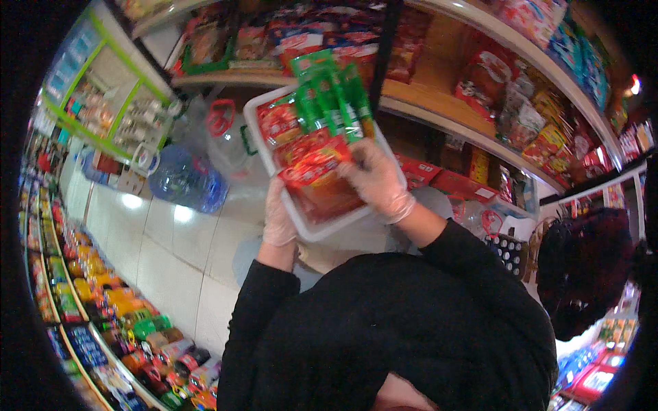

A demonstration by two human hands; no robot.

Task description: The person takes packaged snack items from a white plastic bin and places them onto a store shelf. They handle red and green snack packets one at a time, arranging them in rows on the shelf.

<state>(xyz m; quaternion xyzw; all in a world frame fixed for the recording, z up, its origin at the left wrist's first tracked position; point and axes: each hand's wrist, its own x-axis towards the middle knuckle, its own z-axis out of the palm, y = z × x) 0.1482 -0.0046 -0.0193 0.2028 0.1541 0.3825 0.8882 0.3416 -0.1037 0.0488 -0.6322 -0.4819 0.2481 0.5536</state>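
Note:
A white plastic tray [312, 234] is held tilted in front of my body. My left hand [280, 216], in a clear disposable glove, grips its near left side. Also gloved, my right hand [375, 180] pinches a red snack packet [318, 162] over the tray's middle. Beyond that packet stand several green snack packets [324, 97], overlapping and rising past the far rim. Another red packet [277, 120] lies in the far left corner. The near part of the tray shows a brownish-red bottom, blurred by movement.
Shelves of bagged snacks [308, 38] stand ahead, with a wooden shelf board [437, 105] on the right. Large clear bottles [226, 136] and a blue water jug [187, 177] occupy the tiled floor [172, 246]. Rows of drink bottles [154, 329] line the lower left.

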